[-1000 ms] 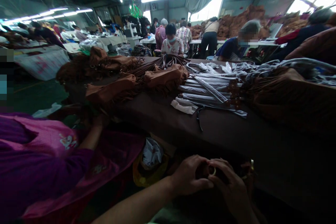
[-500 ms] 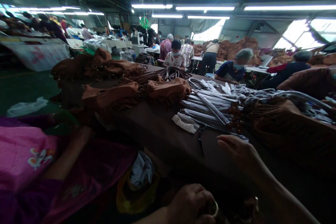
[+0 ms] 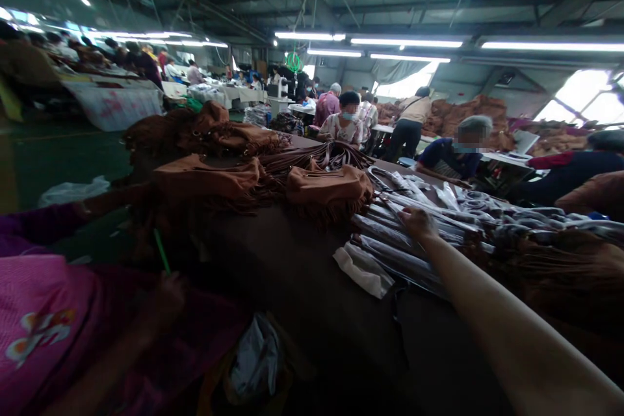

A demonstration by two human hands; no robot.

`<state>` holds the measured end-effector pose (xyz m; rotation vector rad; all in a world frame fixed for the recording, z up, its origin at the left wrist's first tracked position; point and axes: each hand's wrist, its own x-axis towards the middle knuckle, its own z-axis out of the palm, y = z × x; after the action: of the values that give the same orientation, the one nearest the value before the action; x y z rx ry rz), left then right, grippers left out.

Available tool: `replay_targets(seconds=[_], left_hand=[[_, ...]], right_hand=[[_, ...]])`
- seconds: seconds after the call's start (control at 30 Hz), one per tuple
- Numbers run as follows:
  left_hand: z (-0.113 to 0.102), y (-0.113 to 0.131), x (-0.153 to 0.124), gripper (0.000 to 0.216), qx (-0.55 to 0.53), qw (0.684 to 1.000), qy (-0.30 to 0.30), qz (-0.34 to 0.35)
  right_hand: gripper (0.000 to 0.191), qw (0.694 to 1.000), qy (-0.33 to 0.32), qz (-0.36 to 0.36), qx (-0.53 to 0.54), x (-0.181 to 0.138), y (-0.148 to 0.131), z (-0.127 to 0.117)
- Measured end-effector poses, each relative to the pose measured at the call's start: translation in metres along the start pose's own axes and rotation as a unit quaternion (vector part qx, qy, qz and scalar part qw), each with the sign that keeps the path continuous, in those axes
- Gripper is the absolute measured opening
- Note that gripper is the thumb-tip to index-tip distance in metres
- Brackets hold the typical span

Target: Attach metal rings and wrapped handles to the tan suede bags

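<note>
My right hand (image 3: 419,223) reaches forward over a row of bag straps (image 3: 397,253) wrapped in clear plastic. Its fingers are closed on a wrapped strap (image 3: 389,204) that lies across the top of the row. My left hand is out of the picture. A strip of pale wrapping (image 3: 363,270) lies beside the straps, with a thin dark strap (image 3: 396,309) near it on the dark brown table (image 3: 312,292).
Brown fringed bags (image 3: 329,188) lie ahead, with more piled behind. At left, a co-worker in a pink apron (image 3: 43,318) holds a green stick-like tool (image 3: 162,251). A bag of crumpled plastic (image 3: 256,354) is below the near edge. Other people work across the table.
My right hand has moved forward onto the wrapped straps and closed. My left hand, earlier low in front near a metal ring, has left the view. The co-worker's green tool now shows.
</note>
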<state>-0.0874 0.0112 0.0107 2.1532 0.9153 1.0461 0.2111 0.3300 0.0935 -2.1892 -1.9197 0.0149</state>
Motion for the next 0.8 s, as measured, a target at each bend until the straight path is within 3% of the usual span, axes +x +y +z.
replay_targets(seconds=[0.13,0.27,0.33,0.4,0.47,0.53,0.63,0.7,0.8], left_hand=[[-0.113,-0.04,0.023,0.045,0.021,0.995,0.096,-0.033],[-0.224,-0.083,0.031,0.063,0.023,0.982,0.179,-0.054],[-0.255,-0.1,0.029,0.065,0.007,0.972,0.223,-0.07],[-0.266,-0.108,0.027,0.065,-0.017,0.966,0.248,-0.074],[-0.25,-0.101,0.03,0.061,-0.039,0.97,0.23,-0.069],[-0.206,-0.077,0.036,0.055,-0.052,0.982,0.168,-0.073],[-0.1,-0.023,0.038,0.039,-0.065,0.988,0.077,-0.119],[-0.026,0.012,0.03,0.021,-0.082,0.99,0.025,-0.115],[0.056,0.046,0.011,0.024,-0.107,0.988,-0.036,-0.104]], right_hand=[[0.029,1.0,-0.01,0.022,-0.014,0.023,-0.003,0.011],[0.03,1.0,0.002,0.002,-0.014,0.021,-0.013,0.006],[0.029,1.0,0.006,-0.028,-0.011,0.012,-0.019,-0.005],[0.028,0.998,0.008,-0.068,-0.004,-0.004,-0.025,-0.023],[0.027,0.993,0.023,-0.112,0.007,-0.027,-0.029,-0.047],[0.025,0.987,0.043,-0.152,0.023,-0.06,-0.029,-0.075],[0.034,0.978,0.048,-0.198,0.052,-0.127,-0.023,-0.116],[0.037,0.972,0.034,-0.221,0.078,-0.18,-0.014,-0.138],[0.037,0.953,-0.018,-0.237,0.191,-0.258,0.0,-0.159]])
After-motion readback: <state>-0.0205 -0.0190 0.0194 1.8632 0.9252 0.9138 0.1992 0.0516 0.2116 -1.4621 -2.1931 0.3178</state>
